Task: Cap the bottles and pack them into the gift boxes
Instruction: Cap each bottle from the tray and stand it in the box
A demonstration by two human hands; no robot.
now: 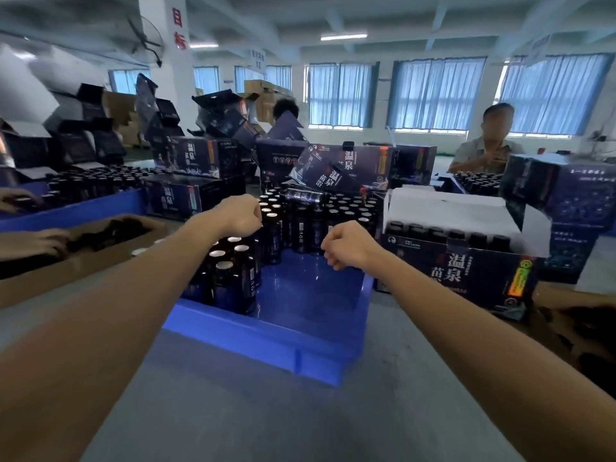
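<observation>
Left hand (pixel 241 216): fingers curled closed, knuckles up, just above the tops of the near-left bottles. Whether a cap sits inside the fist cannot be told.
Right hand (pixel 348 245): also clenched, hovering over the bare right part of the tray. Nothing shows between its fingers.
Bottles (pixel 230 271): dark glass, standing upright and packed close in the tray. The near-left group shows pale open tops, so it likely awaits caps. Those farther back look mostly dark-topped.
Lying bottle (pixel 305 196): on its side across the tops of the far rows.
Blue tray (pixel 266 335): in the middle of the grey table (pixel 233 411), between both arms, so either hand reaches every row.
Gift box (pixel 466 271): just right of the tray, flaps up, with a row of capped bottles inside. It is probably kept close for short transfers.
Cardboard box (pixel 83 261): left of the tray, holding a dark heap (pixel 113 230), likely loose caps. Another person's hand (pixel 36 243) rests on it.
Step, as judged: capping the near-left group, with packing to the right afterwards.
</observation>
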